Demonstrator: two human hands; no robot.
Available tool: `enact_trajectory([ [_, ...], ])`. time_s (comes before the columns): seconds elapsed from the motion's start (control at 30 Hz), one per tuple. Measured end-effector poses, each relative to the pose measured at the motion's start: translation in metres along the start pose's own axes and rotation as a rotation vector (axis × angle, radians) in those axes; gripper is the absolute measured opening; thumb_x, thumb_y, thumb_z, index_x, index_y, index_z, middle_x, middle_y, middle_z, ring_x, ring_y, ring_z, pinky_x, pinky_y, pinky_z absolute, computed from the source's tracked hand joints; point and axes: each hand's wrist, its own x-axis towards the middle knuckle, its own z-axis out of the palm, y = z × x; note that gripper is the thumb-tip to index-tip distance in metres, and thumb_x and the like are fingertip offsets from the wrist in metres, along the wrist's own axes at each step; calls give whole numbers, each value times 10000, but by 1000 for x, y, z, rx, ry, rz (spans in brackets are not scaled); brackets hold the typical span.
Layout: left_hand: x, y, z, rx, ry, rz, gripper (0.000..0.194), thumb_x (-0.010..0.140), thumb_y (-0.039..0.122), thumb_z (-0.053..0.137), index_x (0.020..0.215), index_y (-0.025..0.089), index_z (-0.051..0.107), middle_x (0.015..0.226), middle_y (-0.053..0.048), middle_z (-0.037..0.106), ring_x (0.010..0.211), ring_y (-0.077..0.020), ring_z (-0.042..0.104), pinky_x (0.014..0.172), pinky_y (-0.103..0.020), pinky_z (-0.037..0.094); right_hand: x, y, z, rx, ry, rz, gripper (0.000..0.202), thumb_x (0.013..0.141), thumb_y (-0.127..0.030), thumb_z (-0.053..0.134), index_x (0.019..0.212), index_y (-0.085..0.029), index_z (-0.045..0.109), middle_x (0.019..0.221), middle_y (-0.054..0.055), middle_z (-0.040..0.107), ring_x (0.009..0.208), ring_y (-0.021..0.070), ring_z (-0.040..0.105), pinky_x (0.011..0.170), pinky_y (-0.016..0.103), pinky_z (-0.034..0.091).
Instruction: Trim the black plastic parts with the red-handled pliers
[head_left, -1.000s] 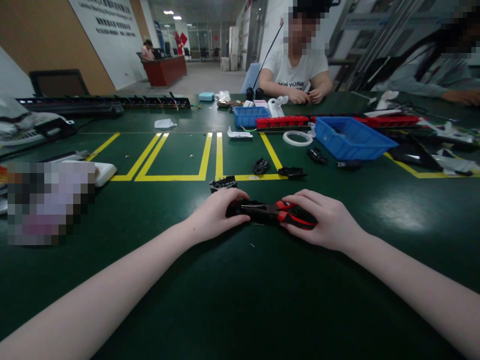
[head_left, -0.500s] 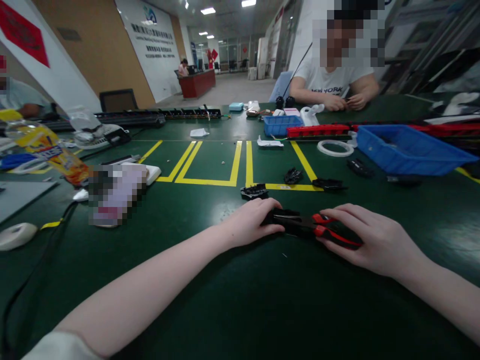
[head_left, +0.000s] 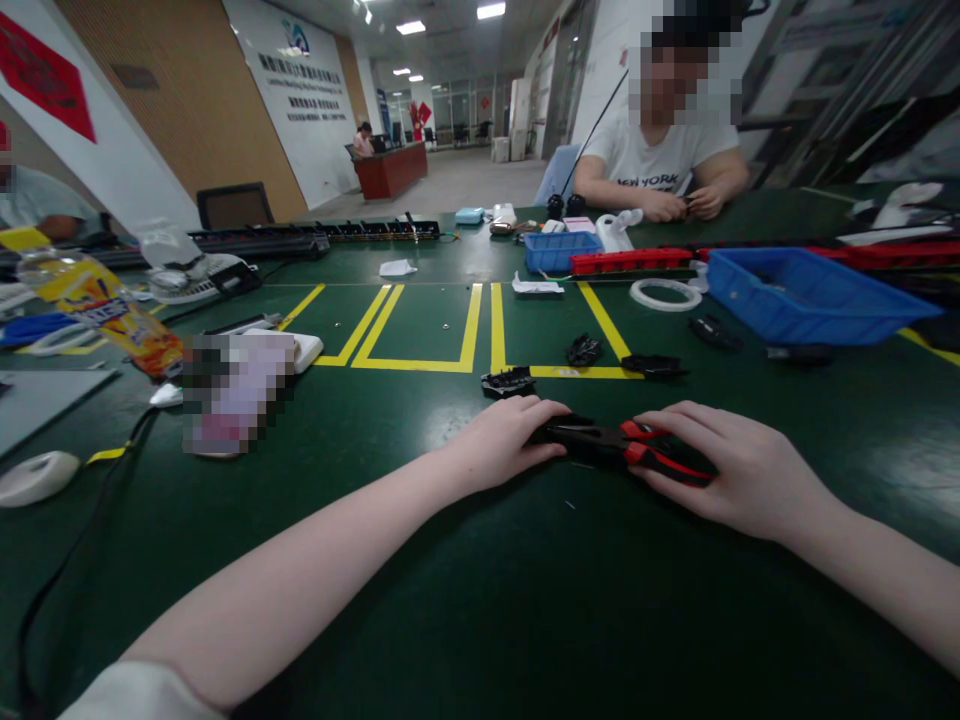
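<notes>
My right hand [head_left: 739, 470] is closed around the red and black handles of a pair of pliers [head_left: 634, 447], whose jaws point left. A black plastic part [head_left: 541, 432] is pinched in my left hand [head_left: 510, 440], mostly hidden by the fingers. The jaws lie over or against this part; whether they grip it I cannot tell. Just beyond my left hand rests a black plastic piece [head_left: 508, 382] with a ridged edge. Two similar pieces, a curled one [head_left: 583, 350] and a flatter one [head_left: 655, 365], lie farther right by the yellow tape.
A large blue bin [head_left: 817, 300] stands at the right, with a smaller blue bin [head_left: 561, 252] farther back. A white ring [head_left: 665, 294] lies between them. On the left are a phone [head_left: 244, 395], a drink bottle [head_left: 112, 315] and a cable [head_left: 67, 550]. A co-worker [head_left: 660, 170] sits opposite.
The pliers' handles have shifted very slightly left in view, and the jaws look a little differently angled. Both hands keep their holds; the whole view has moved slightly.
</notes>
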Motion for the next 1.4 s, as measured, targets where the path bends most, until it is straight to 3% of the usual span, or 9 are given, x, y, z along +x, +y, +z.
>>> enact_trajectory([
  [0.4,1,1,-1,33,-28,-9,351,984,291,570,1309,173,513,1279,-116,633,1152,-247,615,997,-403,501,0,2,1,-29,9,8,349,815,-455,654,1108,-265,642,955,97,711,670,266,629,541,456,517],
  [0.8,1,4,-2,7,-25,-4,341,983,275,567,1293,138,525,1245,-119,655,1113,-245,630,952,-399,521,-1,3,2,-26,36,34,451,805,-455,679,1210,-277,593,1062,115,689,903,348,670,685,533,545],
  [1.4,2,3,-2,34,-30,-20,316,992,330,562,1250,147,573,1163,-93,691,1023,-236,652,878,-377,536,1,4,1,-111,39,-66,372,838,-413,657,1161,-242,585,999,101,718,858,317,679,785,544,500],
])
